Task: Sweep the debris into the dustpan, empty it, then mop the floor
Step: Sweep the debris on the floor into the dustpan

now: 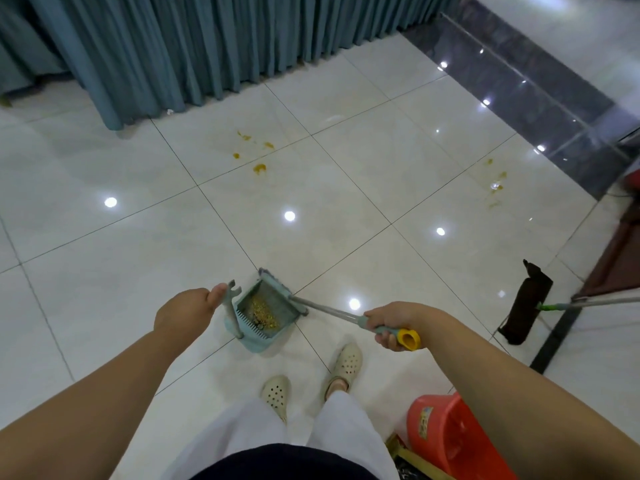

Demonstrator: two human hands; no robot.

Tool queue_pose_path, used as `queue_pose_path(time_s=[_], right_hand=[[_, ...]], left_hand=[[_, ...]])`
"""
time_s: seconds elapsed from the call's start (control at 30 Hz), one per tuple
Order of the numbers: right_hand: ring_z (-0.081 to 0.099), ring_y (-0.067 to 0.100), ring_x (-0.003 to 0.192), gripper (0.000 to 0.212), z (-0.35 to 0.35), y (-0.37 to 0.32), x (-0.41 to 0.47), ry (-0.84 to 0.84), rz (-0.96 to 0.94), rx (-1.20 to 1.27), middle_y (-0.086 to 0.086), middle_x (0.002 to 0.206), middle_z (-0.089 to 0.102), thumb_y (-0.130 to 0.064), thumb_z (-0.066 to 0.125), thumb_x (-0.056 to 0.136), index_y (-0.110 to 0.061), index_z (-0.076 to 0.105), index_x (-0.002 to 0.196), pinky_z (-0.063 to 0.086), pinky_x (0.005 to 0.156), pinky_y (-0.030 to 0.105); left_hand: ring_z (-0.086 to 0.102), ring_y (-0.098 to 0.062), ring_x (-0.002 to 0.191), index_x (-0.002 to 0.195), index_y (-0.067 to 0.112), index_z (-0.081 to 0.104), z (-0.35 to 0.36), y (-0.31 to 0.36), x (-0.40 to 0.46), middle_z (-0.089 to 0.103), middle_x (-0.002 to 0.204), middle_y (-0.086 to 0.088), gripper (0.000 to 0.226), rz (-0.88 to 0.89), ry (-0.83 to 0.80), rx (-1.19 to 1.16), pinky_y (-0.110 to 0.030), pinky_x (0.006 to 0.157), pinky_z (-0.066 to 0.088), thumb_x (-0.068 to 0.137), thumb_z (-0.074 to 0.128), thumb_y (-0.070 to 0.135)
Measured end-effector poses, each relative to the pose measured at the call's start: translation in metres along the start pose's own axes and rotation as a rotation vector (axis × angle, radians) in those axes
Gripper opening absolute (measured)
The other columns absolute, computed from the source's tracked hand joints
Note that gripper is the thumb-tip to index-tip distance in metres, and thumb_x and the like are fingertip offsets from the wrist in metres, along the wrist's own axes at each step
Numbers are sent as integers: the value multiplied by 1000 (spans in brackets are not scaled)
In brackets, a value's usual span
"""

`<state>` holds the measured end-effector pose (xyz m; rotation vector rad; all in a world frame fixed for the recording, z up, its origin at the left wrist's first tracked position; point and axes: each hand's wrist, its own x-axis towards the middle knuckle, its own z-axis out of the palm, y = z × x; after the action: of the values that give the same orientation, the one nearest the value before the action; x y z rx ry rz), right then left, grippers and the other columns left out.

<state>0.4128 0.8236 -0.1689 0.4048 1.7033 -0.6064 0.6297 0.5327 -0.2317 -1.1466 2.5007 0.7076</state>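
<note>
A teal dustpan (pixel 258 336) stands on the white tiled floor just ahead of my feet, with yellow debris (pixel 265 311) lying inside it. My left hand (pixel 188 311) grips the top of the dustpan's upright handle (pixel 230 308). My right hand (pixel 393 323) holds the broom's grey handle (pixel 329 311) near its yellow end cap. The broom head (pixel 280 289) sits at the dustpan's mouth. Yellow stains (pixel 259 168) mark the floor further ahead, and more stains (pixel 495 185) lie to the right.
A flat mop (pixel 524 303) with a dark pad lies on the floor at the right. A red bucket (pixel 450 438) stands by my right leg. A teal pleated cloth skirt (pixel 194 46) hangs at the back; a dark floor strip (pixel 536 84) runs along the right.
</note>
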Motion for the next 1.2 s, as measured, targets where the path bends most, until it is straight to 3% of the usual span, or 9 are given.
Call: queue_pose_path(time_s=[0.07, 0.23, 0.4, 0.57, 0.77, 0.97, 1.1, 1.2], right_hand=[[41, 7, 33, 25, 2, 0, -2, 19, 14, 43, 11, 71, 50, -11, 55, 93, -7, 55, 117, 40, 33, 13], [44, 10, 31, 14, 8, -6, -15, 70, 19, 197, 12, 66, 51, -11, 50, 92, 2, 50, 95, 40, 31, 13], [44, 12, 29, 12, -1, -8, -32, 109, -35, 389, 13, 69, 50, -6, 46, 90, 3, 49, 96, 39, 30, 14], [43, 11, 30, 15, -28, 2, -43, 119, -58, 560, 12, 64, 49, -5, 45, 88, 4, 51, 98, 39, 30, 14], [42, 10, 28, 20, -71, 27, -42, 165, -75, 711, 12, 63, 48, -5, 45, 90, 3, 51, 106, 39, 30, 13], [39, 8, 27, 28, -134, 65, -38, 171, -80, 891, 10, 60, 44, -6, 45, 92, 3, 48, 118, 37, 28, 13], [40, 8, 26, 18, -182, 88, -36, 167, -72, 989, 10, 60, 44, -4, 44, 93, 4, 47, 109, 37, 28, 12], [41, 8, 27, 11, -217, 104, -34, 161, -62, 1045, 10, 61, 45, -5, 46, 93, 4, 49, 100, 38, 28, 12]], left_hand=[[43, -19, 53, 57, 14, 43, 0, 3, -1, 42, 54, -2, 61, 11, -2, -20, -28, 54, 32, 98, 22, 53], [53, -24, 60, 67, 8, 54, -7, 29, -4, 58, 65, -8, 67, 13, -46, -117, -34, 66, 45, 95, 21, 59], [60, -24, 60, 75, 7, 58, -16, 68, -6, 62, 65, -4, 66, 68, -152, -213, -32, 64, 49, 95, 24, 60], [70, -29, 72, 76, 8, 61, -19, 108, -2, 69, 70, -6, 65, 140, -191, -216, -34, 69, 54, 95, 26, 59], [59, -25, 57, 80, 0, 63, -10, 166, 5, 67, 71, -15, 66, 206, -267, -327, -32, 60, 50, 95, 32, 56], [53, -16, 48, 82, 0, 62, -2, 255, 27, 60, 61, -6, 52, 241, -402, -425, -24, 44, 45, 95, 44, 47], [60, -6, 43, 84, 3, 64, 8, 323, 36, 68, 69, -6, 48, 302, -499, -342, -18, 39, 46, 94, 47, 47], [54, -3, 35, 85, 6, 65, 18, 373, 40, 71, 66, -2, 48, 336, -541, -292, -18, 34, 39, 94, 47, 49]])
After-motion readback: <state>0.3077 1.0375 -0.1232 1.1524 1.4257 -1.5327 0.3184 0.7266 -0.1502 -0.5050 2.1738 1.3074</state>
